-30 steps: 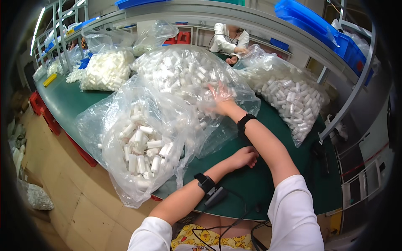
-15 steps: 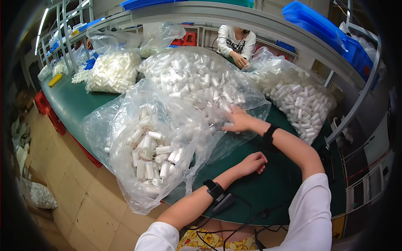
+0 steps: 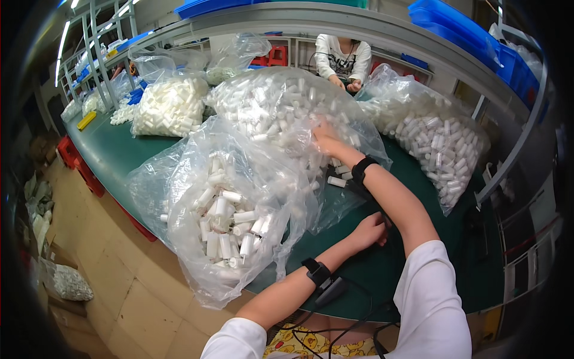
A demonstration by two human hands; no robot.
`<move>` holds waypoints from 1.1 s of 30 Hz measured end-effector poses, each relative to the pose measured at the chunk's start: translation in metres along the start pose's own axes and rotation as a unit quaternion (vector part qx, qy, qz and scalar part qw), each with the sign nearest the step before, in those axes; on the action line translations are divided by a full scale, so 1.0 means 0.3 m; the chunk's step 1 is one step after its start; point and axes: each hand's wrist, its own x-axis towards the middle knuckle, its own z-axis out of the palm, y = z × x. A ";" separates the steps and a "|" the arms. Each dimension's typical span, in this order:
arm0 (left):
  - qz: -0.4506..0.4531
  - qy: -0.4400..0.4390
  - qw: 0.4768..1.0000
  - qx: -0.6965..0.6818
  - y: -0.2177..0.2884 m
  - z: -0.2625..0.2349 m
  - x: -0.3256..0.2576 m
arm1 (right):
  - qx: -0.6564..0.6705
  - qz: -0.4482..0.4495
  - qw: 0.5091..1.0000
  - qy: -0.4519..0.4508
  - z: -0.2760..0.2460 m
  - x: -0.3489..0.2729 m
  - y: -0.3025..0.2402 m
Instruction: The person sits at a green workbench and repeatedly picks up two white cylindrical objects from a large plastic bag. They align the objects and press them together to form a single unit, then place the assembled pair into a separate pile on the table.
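Observation:
My right hand (image 3: pixel 324 133) reaches into the large clear plastic bag (image 3: pixel 382 149) of white plastic cylinders (image 3: pixel 272 113) in the middle of the table. Its fingers are partly hidden by cylinders and film, so its grip cannot be made out. Several loose cylinders (image 3: pixel 336 182) lie by the bag's mouth, below my right wrist. My left hand (image 3: pixel 369 231) rests on the green tabletop (image 3: pixel 335 281), fingers curled in, with nothing visible in them. To its left, a second clear bag (image 3: pixel 206 290) stands open, showing white cylinders with thin metal pins (image 3: pixel 224 224).
Full bags of white pieces stand at the back left (image 3: pixel 170 105) and right (image 3: pixel 439 146). A co-worker (image 3: pixel 342 60) sits across the table. A metal frame (image 3: pixel 263 13) with blue bins (image 3: pixel 454 30) arches overhead. Black cables (image 3: pixel 353 320) hang at the table's near edge.
My right hand has moved away from me and slightly left, deeper into the large bag. Loose cylinders now show by its mouth. My left hand stays curled on the table. The view has shifted slightly.

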 end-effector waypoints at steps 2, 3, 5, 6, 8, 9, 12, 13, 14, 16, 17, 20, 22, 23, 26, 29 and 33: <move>-0.011 0.017 1.000 -0.011 0.008 -0.016 -0.016 | 0.045 -0.015 0.997 -0.067 -0.073 -0.061 -0.064; -0.022 0.015 0.999 -0.020 0.017 -0.007 -0.013 | 0.016 -0.037 0.997 -0.058 -0.071 -0.106 -0.040; -0.013 0.018 1.000 -0.009 0.020 -0.003 -0.009 | -0.041 -0.081 0.995 -0.042 -0.062 -0.200 0.002; -0.003 0.013 1.000 -0.009 0.012 0.004 0.007 | -0.050 -0.092 0.994 -0.031 -0.057 -0.246 0.042; -0.006 0.034 0.999 -0.017 0.027 -0.009 -0.002 | -0.042 -0.092 0.990 -0.097 -0.091 -0.311 0.042; -0.009 0.044 0.999 -0.018 0.033 -0.016 -0.004 | -0.039 -0.091 0.987 -0.128 -0.118 -0.343 0.042; -0.030 0.081 0.996 -0.020 0.047 -0.023 -0.016 | -0.041 -0.134 0.981 -0.136 -0.171 -0.473 0.046; -0.032 0.088 0.995 -0.019 0.052 -0.023 -0.018 | -0.032 -0.142 0.979 -0.140 -0.188 -0.504 0.052; -0.031 0.091 0.995 -0.016 0.057 -0.023 -0.021 | -0.013 -0.141 0.980 -0.140 -0.191 -0.524 0.071; -0.024 0.099 0.995 -0.003 0.060 -0.026 -0.025 | 0.060 -0.097 0.979 -0.169 -0.229 -0.565 0.086; -0.025 0.098 0.995 0.001 0.064 -0.030 -0.025 | 0.097 -0.075 0.976 -0.182 -0.248 -0.585 0.093; -0.012 0.116 0.993 0.014 0.056 -0.043 -0.019 | 0.128 -0.068 0.979 -0.140 -0.295 -0.658 0.115; -0.023 0.130 0.991 -0.001 0.051 -0.058 -0.016 | 0.120 -0.081 0.987 -0.074 -0.331 -0.702 0.112; -0.025 0.143 0.989 -0.005 0.047 -0.063 -0.016 | 0.191 -0.037 0.979 -0.067 -0.348 -0.727 0.109; -0.013 0.166 0.986 -0.005 0.050 -0.064 -0.016 | 0.403 0.044 0.914 -0.025 -0.378 -0.819 0.120; -0.016 0.163 0.986 0.004 0.043 -0.062 -0.008 | 0.516 0.120 0.848 0.002 -0.412 -0.932 0.102; 0.011 0.126 0.984 0.122 0.025 -0.076 -0.014 | 0.654 0.164 0.738 -0.044 -0.442 -1.043 0.047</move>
